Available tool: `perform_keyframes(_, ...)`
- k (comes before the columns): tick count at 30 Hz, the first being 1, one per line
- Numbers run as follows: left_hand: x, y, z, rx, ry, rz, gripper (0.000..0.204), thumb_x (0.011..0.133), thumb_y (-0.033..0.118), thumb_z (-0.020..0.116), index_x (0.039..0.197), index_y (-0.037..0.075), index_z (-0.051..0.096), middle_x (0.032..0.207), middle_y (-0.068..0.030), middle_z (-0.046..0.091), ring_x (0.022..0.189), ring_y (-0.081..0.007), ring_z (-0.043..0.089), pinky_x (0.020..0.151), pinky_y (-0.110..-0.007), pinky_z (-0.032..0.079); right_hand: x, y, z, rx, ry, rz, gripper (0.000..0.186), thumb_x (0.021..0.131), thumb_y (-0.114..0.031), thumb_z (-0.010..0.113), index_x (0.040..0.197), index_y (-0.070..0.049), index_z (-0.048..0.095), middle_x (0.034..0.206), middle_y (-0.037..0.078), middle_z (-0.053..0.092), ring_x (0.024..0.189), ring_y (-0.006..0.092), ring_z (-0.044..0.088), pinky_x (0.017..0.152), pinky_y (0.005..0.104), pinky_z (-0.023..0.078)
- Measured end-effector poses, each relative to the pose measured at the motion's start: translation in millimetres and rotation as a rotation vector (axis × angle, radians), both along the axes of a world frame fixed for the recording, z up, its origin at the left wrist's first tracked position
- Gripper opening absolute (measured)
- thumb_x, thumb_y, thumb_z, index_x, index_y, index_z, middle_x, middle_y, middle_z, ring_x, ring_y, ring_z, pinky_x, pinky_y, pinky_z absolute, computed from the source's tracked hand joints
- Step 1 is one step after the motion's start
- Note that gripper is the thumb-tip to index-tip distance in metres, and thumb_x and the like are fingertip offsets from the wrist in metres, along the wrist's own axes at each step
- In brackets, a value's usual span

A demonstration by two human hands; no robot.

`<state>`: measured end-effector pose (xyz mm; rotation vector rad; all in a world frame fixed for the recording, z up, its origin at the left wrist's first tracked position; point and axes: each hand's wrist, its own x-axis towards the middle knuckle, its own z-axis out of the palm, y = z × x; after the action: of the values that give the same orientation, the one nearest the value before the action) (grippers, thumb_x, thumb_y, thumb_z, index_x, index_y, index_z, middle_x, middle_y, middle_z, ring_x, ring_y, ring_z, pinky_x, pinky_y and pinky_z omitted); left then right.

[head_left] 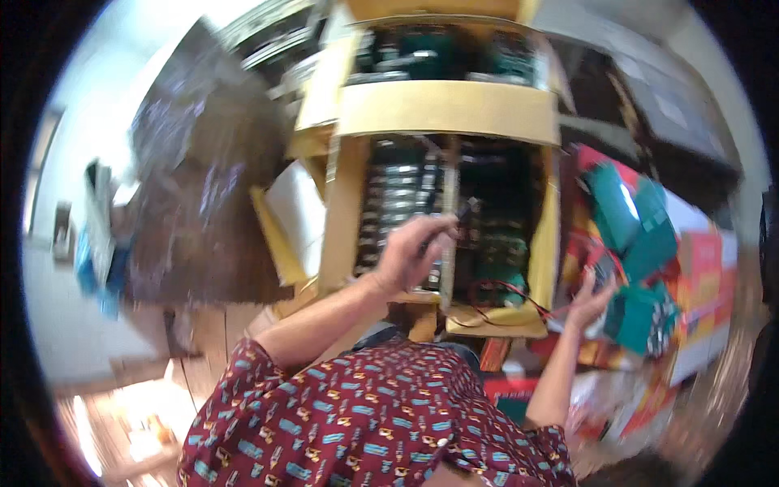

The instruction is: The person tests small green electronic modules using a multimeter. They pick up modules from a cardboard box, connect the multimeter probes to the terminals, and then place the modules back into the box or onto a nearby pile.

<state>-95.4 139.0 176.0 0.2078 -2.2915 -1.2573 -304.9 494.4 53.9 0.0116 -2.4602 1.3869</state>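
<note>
While your left hand (pixel 412 253) reaches over the open yellow cardboard box (pixel 446 109), its thumb and fingers are closed in a pinch on a slim dark tool (pixel 466 211), just right of the box's pale central divider (pixel 446 272); blur hides whether the tip touches anything. Your right hand (pixel 590 302), right of the box, has its fingers bent round a small dark device (pixel 603 271). Thin red and black wires (pixel 542 309) loop across the box's near edge toward that hand. Inside the box, dark-green circuit boards (pixel 497 252) fill the right compartment, and close rows of dark, pale-edged pieces (pixel 402 195) fill the left. Loose bright-green boards (pixel 637 219) lie right of the box; a large dark-brown panel (pixel 211 178) stands left of it.
</note>
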Motion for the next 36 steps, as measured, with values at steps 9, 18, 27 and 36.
perform_keyframes(9,148,18,-6,0.048,0.013,0.337,0.03,0.101,0.004,0.062,0.131,-0.001,0.064,0.104,-0.0161,0.074,0.096,-0.0318,0.072,0.087,-0.04,0.057,-33,29,-80,0.665,-0.209,-0.105,0.088,0.079,-0.045,0.092,0.141,0.002,0.05,0.128,0.033,0.064,0.117,0.0522,0.062,0.096,0.0595,0.05)
perform_keyframes(18,200,-23,-12,0.199,0.153,0.373,0.031,0.102,0.003,0.059,0.132,-0.002,0.064,0.106,-0.0168,0.073,0.096,-0.0284,0.072,0.086,-0.037,0.058,6,10,14,0.087,-0.173,-0.026,0.072,0.081,-0.032,0.09,0.137,0.005,0.065,0.124,0.018,0.073,0.103,0.0247,0.07,0.093,0.0405,0.055)
perform_keyframes(27,280,-109,-16,0.543,0.266,0.363,0.037,0.11,0.02,0.049,0.133,-0.004,0.065,0.107,-0.014,0.075,0.101,-0.0212,0.07,0.097,-0.035,0.053,213,-107,218,-0.534,-0.104,0.264,0.073,0.092,-0.038,0.076,0.15,-0.002,0.048,0.13,0.013,0.065,0.116,0.0255,0.066,0.091,0.0392,0.057)
perform_keyframes(36,326,-188,-62,0.491,0.063,0.335,0.032,0.112,0.017,0.051,0.133,-0.003,0.064,0.11,-0.0135,0.073,0.106,-0.0199,0.066,0.099,-0.035,0.051,365,-233,282,-0.995,-0.384,0.69,0.103,0.083,-0.042,0.083,0.163,-0.002,0.031,0.154,0.028,0.049,0.123,0.04,0.067,0.091,0.0551,0.066)
